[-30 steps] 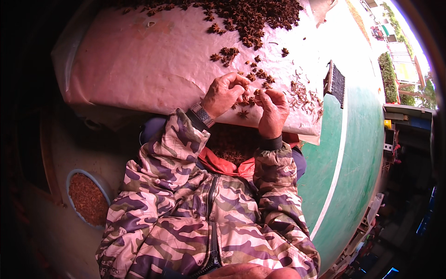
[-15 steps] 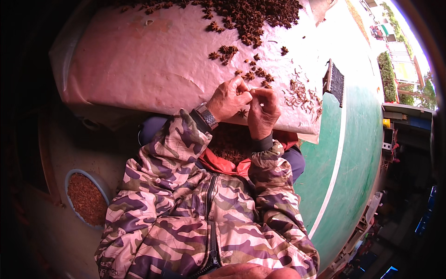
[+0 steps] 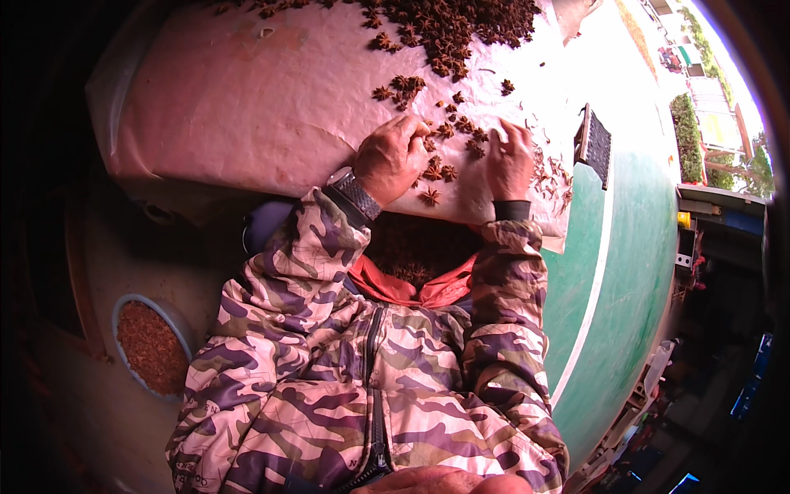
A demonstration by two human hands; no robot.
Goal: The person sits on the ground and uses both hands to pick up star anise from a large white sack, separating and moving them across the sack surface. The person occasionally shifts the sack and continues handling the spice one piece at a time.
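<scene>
My left hand (image 3: 393, 160), its wrist wearing a dark watch (image 3: 354, 196), is closed above the plastic sheet, fingers curled inward. Against its fingertips sits a star anise pod (image 3: 429, 145); whether the fingers grip it or something else is hidden. To the right, my right hand (image 3: 511, 162) has bent fingers drawn together, and what they hold, if anything, cannot be made out. Loose star anise (image 3: 462, 124) lies between the hands, with a few pods (image 3: 431, 197) nearer the sheet's front edge. Beside my right hand are scattered thin stems (image 3: 550, 171).
A large heap of star anise (image 3: 465, 29) covers the far part of the pale plastic sheet (image 3: 239, 107). Red cloth (image 3: 383, 284) surrounds more dark pods at my lap. A tub (image 3: 152, 346) of brown bits stands on the floor at left; a dark slatted object (image 3: 596, 148) is at right.
My hands, together half a second ago, have parted. The right one moved right toward the stems, and the left shifted slightly left. Pods their fingers covered now show between them.
</scene>
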